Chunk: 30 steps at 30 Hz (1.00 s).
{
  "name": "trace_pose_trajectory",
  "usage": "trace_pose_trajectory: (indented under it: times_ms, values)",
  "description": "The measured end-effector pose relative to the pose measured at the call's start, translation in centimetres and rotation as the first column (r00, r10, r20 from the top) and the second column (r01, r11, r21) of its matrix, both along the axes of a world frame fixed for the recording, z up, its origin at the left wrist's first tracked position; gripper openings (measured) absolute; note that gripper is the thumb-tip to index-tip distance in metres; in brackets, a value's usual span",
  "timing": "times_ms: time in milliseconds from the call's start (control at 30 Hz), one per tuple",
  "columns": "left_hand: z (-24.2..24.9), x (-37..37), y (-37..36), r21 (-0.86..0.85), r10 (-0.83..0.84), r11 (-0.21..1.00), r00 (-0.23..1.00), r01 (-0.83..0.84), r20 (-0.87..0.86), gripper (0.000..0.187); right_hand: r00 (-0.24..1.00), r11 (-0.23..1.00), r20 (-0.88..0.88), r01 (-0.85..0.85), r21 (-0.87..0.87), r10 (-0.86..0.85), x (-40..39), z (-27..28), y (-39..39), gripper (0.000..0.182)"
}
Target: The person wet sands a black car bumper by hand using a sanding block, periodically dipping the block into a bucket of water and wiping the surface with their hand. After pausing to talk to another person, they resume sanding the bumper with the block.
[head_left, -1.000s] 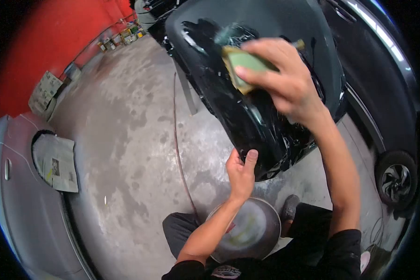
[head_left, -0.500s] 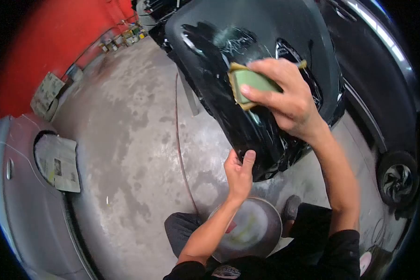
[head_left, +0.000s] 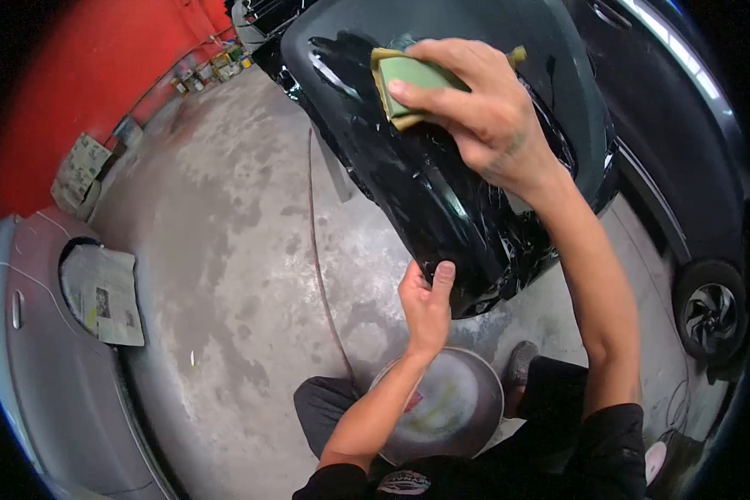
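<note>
1. One green block (head_left: 408, 71) is seen on the upper part of the black panel (head_left: 425, 192), apparently laid against its surface; a tan sheet (head_left: 381, 54) is wrapped under it, edges sticking out.
2. Block is grasped by the right hand (head_left: 485, 104), thumb along the near side, other fingers over the far side, partly hidden.
3. Handling, judged: block looks light and fairly firm, best held by its long sides; sheet looks thin, bendable, likely sandpaper.
4. Panel is pinched at its lower edge by the left hand (head_left: 425, 304): thumb on top, fingers tucked under, mostly hidden.
5. Panel is judged light for its size, somewhat flexible, likely slippery where wet; best steadied by the rim, as done here.
6. Materials: panel is curved, with rounded corners; glossy black and streaked toward the near end, duller dark grey at the far end. Block is matte and smooth.
7. Below, a round basin (head_left: 485, 429) is set between the legs; cloudy contents, small red item inside, not identifiable.
8. Concrete floor (head_left: 225, 292) is blotchy and crossed by a thin hose (head_left: 318, 250).
9. Farther out: grey car (head_left: 67, 333) at left with newspaper (head_left: 117, 300) over an opening, dark car (head_left: 683, 133) at right, red wall (head_left: 100, 92) behind.
</note>
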<state>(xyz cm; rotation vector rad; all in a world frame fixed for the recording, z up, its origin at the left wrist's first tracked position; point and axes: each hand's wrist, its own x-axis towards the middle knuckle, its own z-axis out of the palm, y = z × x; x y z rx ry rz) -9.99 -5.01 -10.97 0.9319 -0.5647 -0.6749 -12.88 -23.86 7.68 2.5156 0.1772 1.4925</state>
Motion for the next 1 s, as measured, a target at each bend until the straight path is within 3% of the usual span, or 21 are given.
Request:
trace_pose_trajectory:
  times_ms: [100,133,267,433,633,733,800,933,1000]
  values:
    - [-0.5,0.7,0.4,0.047,-0.010,0.999,1.000,0.009,0.016,0.041,0.993,0.989,-0.051,-0.097,0.108,0.103,-1.9,-2.1,1.1,0.043]
    - [-0.5,0.8,0.1,0.035,-0.001,0.999,1.000,0.001,0.012,0.041,0.995,0.988,-0.086,-0.038,0.152,0.052,-2.7,-2.2,2.4,0.041]
    - [-0.7,0.4,0.1,0.072,-0.023,0.997,1.000,0.022,0.009,0.040,0.999,0.999,-0.015,-0.041,0.012,0.041,-0.1,0.3,0.7,0.048]
    - [-0.2,0.6,-0.1,0.014,-0.006,1.000,1.000,0.006,-0.008,0.039,0.994,0.990,-0.082,-0.058,0.132,0.070,-2.7,-2.2,2.3,0.048]
    - [-0.5,0.1,0.2,0.030,0.003,1.000,1.000,-0.003,0.003,0.037,1.000,0.998,0.005,-0.015,0.065,0.014,0.5,0.4,0.9,0.044]
    - [-0.6,0.4,0.4,0.064,-0.024,0.998,0.999,0.022,0.024,0.054,0.995,0.988,-0.002,-0.097,0.117,0.098,-1.0,-1.5,1.6,0.042]
    - [0.0,0.0,0.1,0.018,0.026,1.000,0.999,-0.026,-0.027,0.038,0.995,0.989,-0.058,-0.077,0.129,0.085,-1.4,-1.5,2.1,0.042]
    - [-0.8,0.0,0.3,0.059,-0.013,0.998,1.000,0.014,-0.005,0.039,0.999,0.999,0.031,-0.009,0.040,0.007,1.3,0.7,0.0,0.044]
    - [-1.5,0.7,0.4,0.095,-0.026,0.995,0.999,0.022,0.047,0.050,0.999,0.994,0.033,-0.035,0.099,0.032,0.8,-0.2,0.7,0.044]
